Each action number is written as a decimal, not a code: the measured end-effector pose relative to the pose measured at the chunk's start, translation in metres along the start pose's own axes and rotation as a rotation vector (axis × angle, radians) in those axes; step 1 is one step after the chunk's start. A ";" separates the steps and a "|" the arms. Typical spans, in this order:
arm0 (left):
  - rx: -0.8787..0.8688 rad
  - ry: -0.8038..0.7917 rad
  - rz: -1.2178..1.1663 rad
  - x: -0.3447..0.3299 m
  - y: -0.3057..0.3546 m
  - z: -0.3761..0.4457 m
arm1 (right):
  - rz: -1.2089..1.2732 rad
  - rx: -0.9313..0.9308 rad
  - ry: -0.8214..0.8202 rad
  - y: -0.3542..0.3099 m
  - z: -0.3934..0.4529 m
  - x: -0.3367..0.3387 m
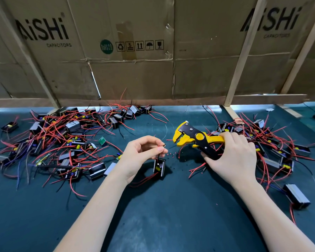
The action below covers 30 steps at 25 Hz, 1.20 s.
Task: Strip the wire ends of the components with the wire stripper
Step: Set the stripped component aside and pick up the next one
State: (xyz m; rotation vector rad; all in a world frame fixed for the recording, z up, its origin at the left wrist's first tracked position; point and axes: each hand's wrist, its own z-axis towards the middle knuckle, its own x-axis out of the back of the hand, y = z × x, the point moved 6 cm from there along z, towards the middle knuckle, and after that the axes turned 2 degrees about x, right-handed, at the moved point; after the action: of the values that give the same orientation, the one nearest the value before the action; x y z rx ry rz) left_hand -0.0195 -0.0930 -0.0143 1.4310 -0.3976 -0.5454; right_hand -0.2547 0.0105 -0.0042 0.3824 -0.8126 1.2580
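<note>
Component (159, 167) hanging below left fingers (159, 149), wire stripper (193, 138) right

We face a wall of flattened brown cardboard boxes (131, 51) printed "AiSHi CAPACITORS", braced by pale slanted wooden battens (244, 51). Below it lies our dark teal worktop (153, 215), with daylight showing under the cardboard.

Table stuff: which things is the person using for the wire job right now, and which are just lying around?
In use:
- wire stripper, held by the right hand
- component hanging by wires pinched in the left hand

Lying about:
- left pile
- right pile
- insulation bits
- green circuit board
- cardboard wall
</note>
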 end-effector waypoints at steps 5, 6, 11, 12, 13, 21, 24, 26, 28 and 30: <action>-0.028 -0.005 -0.035 -0.009 -0.001 0.002 | 0.038 0.061 0.008 -0.012 0.001 0.002; -0.031 0.006 -0.032 -0.009 -0.001 0.003 | 0.050 0.069 0.023 -0.014 0.000 0.004; -0.021 0.073 -0.045 -0.007 -0.002 0.004 | 0.088 0.075 0.040 -0.018 0.001 0.008; -0.017 0.077 -0.049 -0.007 -0.002 0.005 | 0.089 0.077 0.043 -0.019 0.001 0.008; -0.014 0.078 -0.052 -0.006 -0.003 0.004 | 0.090 0.080 0.046 -0.019 0.001 0.009; 0.005 0.110 -0.071 -0.006 -0.005 0.004 | 0.057 0.107 0.088 -0.022 0.000 0.010; 0.021 0.117 -0.096 -0.005 -0.006 0.005 | 0.056 0.119 0.101 -0.022 0.000 0.011; 0.024 0.111 -0.096 -0.005 -0.006 0.005 | 0.059 0.122 0.109 -0.022 0.000 0.011; 0.030 0.103 -0.087 -0.005 -0.006 0.005 | 0.063 0.126 0.112 -0.021 0.000 0.011; 0.033 0.095 -0.089 -0.004 -0.006 0.006 | 0.072 0.130 0.116 -0.021 0.000 0.012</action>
State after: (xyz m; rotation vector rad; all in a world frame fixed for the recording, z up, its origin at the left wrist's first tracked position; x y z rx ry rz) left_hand -0.0271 -0.0956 -0.0197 1.5054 -0.2697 -0.5424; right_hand -0.2341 0.0125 0.0081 0.3837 -0.6528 1.3913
